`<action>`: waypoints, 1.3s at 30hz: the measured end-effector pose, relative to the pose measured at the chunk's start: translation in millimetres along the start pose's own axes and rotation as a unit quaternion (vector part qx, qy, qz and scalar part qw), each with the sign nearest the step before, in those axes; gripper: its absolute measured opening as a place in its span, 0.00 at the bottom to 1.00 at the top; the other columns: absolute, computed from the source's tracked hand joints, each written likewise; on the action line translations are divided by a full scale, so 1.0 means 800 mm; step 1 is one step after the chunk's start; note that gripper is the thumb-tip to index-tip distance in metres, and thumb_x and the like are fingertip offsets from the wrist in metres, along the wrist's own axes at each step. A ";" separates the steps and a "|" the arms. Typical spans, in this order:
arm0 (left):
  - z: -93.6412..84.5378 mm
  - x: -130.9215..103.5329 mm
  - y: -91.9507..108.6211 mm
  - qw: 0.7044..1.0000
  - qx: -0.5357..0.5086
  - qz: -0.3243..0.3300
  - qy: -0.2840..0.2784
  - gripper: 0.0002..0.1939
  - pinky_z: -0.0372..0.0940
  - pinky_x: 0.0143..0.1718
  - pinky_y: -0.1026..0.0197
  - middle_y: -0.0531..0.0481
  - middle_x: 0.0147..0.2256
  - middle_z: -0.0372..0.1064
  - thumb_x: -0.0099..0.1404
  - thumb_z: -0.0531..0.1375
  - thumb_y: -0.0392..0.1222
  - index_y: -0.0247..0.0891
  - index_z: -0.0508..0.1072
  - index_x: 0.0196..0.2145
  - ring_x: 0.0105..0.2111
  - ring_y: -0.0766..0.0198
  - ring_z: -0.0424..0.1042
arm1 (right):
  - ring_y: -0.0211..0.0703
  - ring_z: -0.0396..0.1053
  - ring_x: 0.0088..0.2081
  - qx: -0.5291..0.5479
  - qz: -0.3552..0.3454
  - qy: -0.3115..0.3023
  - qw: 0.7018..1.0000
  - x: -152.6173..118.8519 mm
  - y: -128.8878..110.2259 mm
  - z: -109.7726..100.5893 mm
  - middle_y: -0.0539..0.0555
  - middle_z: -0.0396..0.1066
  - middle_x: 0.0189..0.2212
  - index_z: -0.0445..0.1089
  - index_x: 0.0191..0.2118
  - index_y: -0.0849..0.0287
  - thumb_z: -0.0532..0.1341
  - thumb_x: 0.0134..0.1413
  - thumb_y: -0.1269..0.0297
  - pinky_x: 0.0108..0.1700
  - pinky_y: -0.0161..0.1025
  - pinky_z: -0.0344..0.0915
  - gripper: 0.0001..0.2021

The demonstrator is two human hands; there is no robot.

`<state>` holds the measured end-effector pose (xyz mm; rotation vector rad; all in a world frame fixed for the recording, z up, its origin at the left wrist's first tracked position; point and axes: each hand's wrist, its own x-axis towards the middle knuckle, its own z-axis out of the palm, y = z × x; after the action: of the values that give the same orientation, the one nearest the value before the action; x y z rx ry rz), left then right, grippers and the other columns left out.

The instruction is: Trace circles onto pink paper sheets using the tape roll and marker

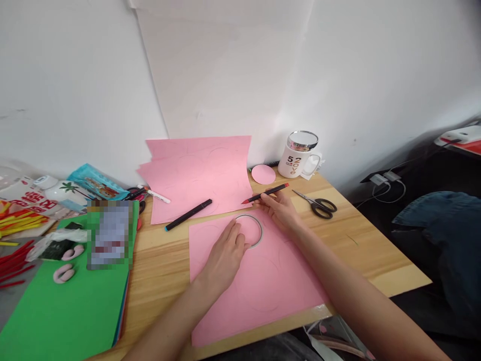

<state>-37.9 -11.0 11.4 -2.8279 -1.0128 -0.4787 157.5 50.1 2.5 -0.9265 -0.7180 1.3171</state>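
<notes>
My left hand [230, 245] rests on a pink paper sheet [300, 281], its fingers bent inside and over a thin grey ring [260, 231], holding it flat. What the ring belongs to I cannot tell. Just to the right, my right hand [277, 206] grips a black marker [274, 190] with a red tip pointing left, near the ring's upper edge. Faint circle outlines show on the sheet. Behind it lie more pink sheets [203, 170], also marked with circles. On their front edge lies another black marker [190, 214] with a teal end.
Black-handled scissors [321, 206] lie right of my right hand. A white mug [295, 160] with a shiny lid stands by the wall beside a pink paper circle [263, 174]. Green paper [75, 306] carries pink pieces and a blurred rectangle on the left. A bottle [63, 193] stands behind.
</notes>
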 end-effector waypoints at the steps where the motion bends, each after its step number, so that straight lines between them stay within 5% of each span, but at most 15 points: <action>1: 0.001 -0.001 0.000 1.000 0.004 0.000 0.005 0.08 0.64 0.56 0.48 0.38 0.45 0.69 0.71 0.49 0.36 0.33 0.67 0.38 0.56 0.52 0.65 | 0.39 0.74 0.30 -0.012 0.000 -0.009 1.000 -0.001 0.001 0.000 0.50 0.77 0.31 0.62 0.34 0.55 0.73 0.37 0.56 0.39 0.41 0.73 0.22; 12: 0.004 -0.001 -0.001 1.000 0.015 -0.013 0.023 0.08 0.66 0.55 0.50 0.38 0.44 0.70 0.72 0.49 0.38 0.33 0.65 0.38 0.56 0.52 0.65 | 0.43 0.76 0.35 -0.074 -0.005 -0.040 0.996 -0.004 0.001 0.003 0.53 0.78 0.34 0.62 0.37 0.54 0.69 0.45 0.51 0.43 0.45 0.72 0.20; 18: -0.013 0.015 0.006 0.996 0.021 0.014 -0.087 0.19 0.56 0.61 0.47 0.34 0.53 0.65 0.64 0.43 0.24 0.30 0.60 0.50 0.61 0.53 0.58 | 0.44 0.75 0.37 -0.097 -0.012 -0.042 0.994 -0.003 0.005 0.002 0.55 0.76 0.38 0.64 0.36 0.55 0.68 0.46 0.50 0.45 0.47 0.71 0.18; 24: -0.018 0.031 0.012 0.985 0.029 -0.005 -0.169 0.26 0.56 0.58 0.42 0.31 0.60 0.55 0.61 0.48 0.26 0.33 0.58 0.57 0.61 0.47 0.56 | 0.44 0.75 0.35 -0.115 -0.025 -0.041 0.992 -0.001 0.009 0.001 0.53 0.75 0.35 0.63 0.37 0.55 0.67 0.45 0.48 0.43 0.47 0.72 0.20; 39: -0.031 0.039 0.009 0.986 -0.024 -0.018 -0.162 0.24 0.60 0.53 0.47 0.37 0.55 0.59 0.61 0.52 0.24 0.39 0.64 0.54 0.54 0.50 0.61 | 0.46 0.76 0.36 -0.115 -0.011 -0.026 0.993 -0.003 0.007 0.009 0.53 0.78 0.34 0.58 0.39 0.54 0.70 0.41 0.51 0.45 0.50 0.71 0.24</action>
<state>-16.9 -3.1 45.0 -2.9990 -1.1178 -0.0415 148.4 49.0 0.9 -1.0683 -0.9328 1.2592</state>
